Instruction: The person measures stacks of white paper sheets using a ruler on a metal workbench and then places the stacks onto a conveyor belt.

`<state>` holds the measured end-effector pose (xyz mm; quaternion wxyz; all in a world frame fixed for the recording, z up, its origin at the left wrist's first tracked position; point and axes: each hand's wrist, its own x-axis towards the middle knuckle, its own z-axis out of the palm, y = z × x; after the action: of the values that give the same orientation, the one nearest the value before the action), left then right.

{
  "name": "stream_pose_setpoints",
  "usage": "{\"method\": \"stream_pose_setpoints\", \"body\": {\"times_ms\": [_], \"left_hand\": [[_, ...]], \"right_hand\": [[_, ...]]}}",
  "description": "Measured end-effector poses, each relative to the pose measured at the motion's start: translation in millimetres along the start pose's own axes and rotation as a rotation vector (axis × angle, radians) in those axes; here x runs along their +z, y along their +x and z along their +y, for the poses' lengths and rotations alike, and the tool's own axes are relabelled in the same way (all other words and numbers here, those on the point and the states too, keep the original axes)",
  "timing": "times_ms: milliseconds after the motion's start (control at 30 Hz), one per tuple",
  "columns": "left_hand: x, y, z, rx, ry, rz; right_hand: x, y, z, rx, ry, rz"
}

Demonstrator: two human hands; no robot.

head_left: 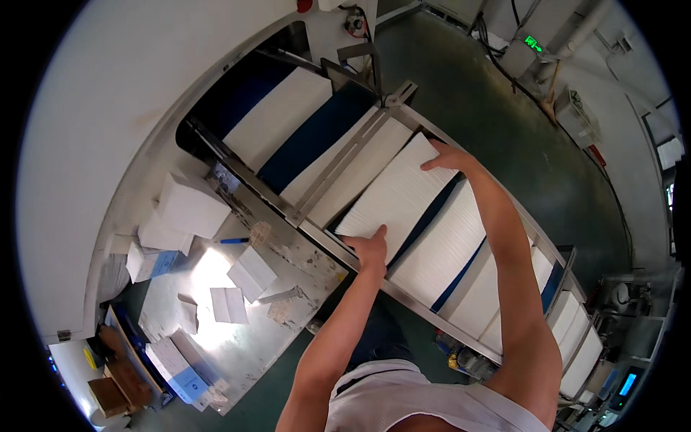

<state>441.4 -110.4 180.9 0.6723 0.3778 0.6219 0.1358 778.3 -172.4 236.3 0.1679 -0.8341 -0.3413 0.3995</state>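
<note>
My left hand (369, 248) grips the near end of a white, finely ridged block that looks like a stack of paper sheets (399, 191). The thumb lies on its upper face and the other fingers are mostly hidden. At the far end my right hand (446, 157) holds the same stack, thumb on top. The stack lies slightly askew across a blue-belted conveyor (313, 140) with metal side rails. Beside it on the right sits another ridged white stack (439, 248). A flat white stack (363, 169) lies on its left, by the crossbar.
More white stacks (576, 349) line the conveyor's right end. A white stack (281, 115) sits inside the machine opening. The metal table (266, 360) at left bears folded white papers (229, 305), a blue pen (234, 240) and small boxes (178, 369). Dark green floor (504, 137) lies beyond.
</note>
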Motion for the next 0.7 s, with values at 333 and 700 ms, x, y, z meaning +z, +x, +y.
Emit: {"method": "stream_pose_setpoints", "body": {"times_ms": [333,700], "left_hand": [[-78.0,-101.5,-2.3,-0.584,-0.185,-0.773],[-469.9,7.1,-103.2,0.488,0.554,0.169]], "right_hand": [[45.1,-70.6,-20.2,0.302,-0.874,0.401],[480.2,-82.7,-334.3,-0.437,-0.361,-0.19]]}}
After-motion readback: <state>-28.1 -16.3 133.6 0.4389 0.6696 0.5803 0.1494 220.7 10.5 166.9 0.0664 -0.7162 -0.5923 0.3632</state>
